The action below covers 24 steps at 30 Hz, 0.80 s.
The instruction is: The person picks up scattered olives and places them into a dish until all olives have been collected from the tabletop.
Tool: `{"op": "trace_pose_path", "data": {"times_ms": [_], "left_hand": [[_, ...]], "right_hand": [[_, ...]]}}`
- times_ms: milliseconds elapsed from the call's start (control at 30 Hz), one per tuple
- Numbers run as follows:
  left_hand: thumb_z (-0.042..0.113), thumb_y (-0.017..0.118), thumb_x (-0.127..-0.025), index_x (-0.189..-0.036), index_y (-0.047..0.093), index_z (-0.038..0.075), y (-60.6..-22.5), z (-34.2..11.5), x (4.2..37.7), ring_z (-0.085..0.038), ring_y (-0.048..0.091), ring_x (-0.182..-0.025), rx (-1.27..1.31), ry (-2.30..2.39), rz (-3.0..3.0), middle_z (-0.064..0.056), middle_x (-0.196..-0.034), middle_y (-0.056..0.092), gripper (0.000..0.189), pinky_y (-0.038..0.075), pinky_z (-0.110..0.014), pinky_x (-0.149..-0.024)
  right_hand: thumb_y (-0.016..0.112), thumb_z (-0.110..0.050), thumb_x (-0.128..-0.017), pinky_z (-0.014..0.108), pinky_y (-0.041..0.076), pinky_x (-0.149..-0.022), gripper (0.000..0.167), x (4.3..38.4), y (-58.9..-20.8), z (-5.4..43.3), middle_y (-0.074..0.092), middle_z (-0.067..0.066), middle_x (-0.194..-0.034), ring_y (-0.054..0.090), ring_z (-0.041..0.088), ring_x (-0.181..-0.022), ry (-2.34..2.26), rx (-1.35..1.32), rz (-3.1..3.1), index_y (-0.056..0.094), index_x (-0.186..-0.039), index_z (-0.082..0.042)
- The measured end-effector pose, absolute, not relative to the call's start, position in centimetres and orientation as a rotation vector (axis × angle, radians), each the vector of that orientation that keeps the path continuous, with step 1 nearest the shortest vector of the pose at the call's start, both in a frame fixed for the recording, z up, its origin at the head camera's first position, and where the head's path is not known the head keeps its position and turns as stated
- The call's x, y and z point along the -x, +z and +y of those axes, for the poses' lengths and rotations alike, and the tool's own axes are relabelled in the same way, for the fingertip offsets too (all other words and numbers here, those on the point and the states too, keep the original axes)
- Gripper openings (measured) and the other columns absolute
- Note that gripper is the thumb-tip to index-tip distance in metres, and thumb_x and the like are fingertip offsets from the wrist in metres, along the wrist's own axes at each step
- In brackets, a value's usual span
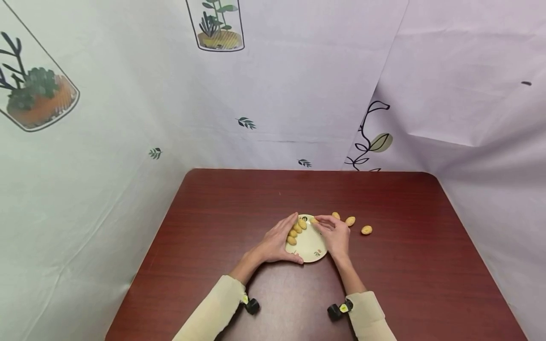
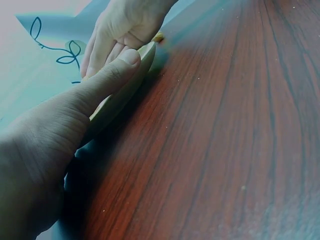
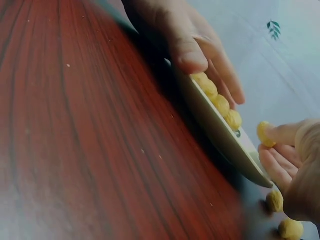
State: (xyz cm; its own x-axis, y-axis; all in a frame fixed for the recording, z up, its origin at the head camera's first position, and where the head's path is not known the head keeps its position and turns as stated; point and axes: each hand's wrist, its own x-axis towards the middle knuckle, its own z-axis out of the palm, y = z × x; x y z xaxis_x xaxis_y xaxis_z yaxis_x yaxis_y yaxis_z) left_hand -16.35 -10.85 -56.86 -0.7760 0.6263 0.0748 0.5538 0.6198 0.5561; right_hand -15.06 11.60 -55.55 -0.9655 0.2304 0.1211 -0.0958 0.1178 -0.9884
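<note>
A small cream plate [image 1: 308, 246] with printed motifs stands on the table, several small yellow oval pieces [image 1: 297, 228] lined up along its left side. My left hand [image 1: 276, 240] grips the plate from the left, its thumb over the near rim and its fingers along the far left edge. Above the plate's far right part, my right hand [image 1: 334, 234] pinches another wrinkled yellow oval piece [image 3: 265, 134] between thumb and fingertips. In the left wrist view, the left thumb [image 2: 112, 77] lies across the plate's rim, with the right hand beyond it.
To the right of the plate lie 3 loose yellow ovals, the farthest right one [image 1: 366, 230] apart from the others. The dark red wooden table [image 1: 405, 274] has rounded far corners. Pale cloth [image 1: 273, 94] printed with plants hangs behind and beside it.
</note>
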Motion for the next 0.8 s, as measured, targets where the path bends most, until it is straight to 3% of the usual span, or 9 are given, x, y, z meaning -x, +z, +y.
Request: {"op": "trace_pose_path", "data": {"times_ms": [200, 500, 800], "left_hand": [[0.061, 0.094, -0.071, -0.172, 0.01, 0.009, -56.9, -10.8, 16.4, -0.029, 0.022, -0.16, -0.989, 0.864, 2.713, -0.009, -0.178, 0.016, 0.141, 0.029, -0.053, -0.124], [0.061, 0.094, -0.072, -0.172, 0.01, 0.009, -56.9, -10.9, 16.3, -0.028, 0.021, -0.16, -0.988, 0.862, 2.711, -0.006, -0.178, 0.015, 0.14, 0.031, -0.054, -0.123], [0.063, 0.093, -0.072, -0.172, 0.011, 0.008, -57.1, -11.0, 16.4, -0.027, 0.021, -0.16, -1.003, 0.843, 2.729, -0.009, -0.177, 0.017, 0.14, 0.032, -0.053, -0.123]], "right_hand": [[0.087, 0.007, -0.083, 0.013, 0.057, -0.072, 0.015, 15.2, -55.7, 10.8, 0.079, 0.022, -0.096, 0.078, 0.04, -0.093, 1.816, 0.101, -2.181, 0.08, -0.097, 0.006], [0.09, -0.002, -0.084, 0.017, 0.058, -0.071, 0.015, 15.3, -56.1, 9.6, 0.08, 0.014, -0.091, 0.08, 0.03, -0.086, 1.649, 0.133, -2.283, 0.08, -0.095, 0.0], [0.091, -0.004, -0.084, 0.03, 0.063, -0.071, 0.015, 15.3, -56.1, 9.3, 0.08, 0.011, -0.088, 0.079, 0.027, -0.082, 1.559, 0.125, -2.325, 0.079, -0.093, -0.002]]}}
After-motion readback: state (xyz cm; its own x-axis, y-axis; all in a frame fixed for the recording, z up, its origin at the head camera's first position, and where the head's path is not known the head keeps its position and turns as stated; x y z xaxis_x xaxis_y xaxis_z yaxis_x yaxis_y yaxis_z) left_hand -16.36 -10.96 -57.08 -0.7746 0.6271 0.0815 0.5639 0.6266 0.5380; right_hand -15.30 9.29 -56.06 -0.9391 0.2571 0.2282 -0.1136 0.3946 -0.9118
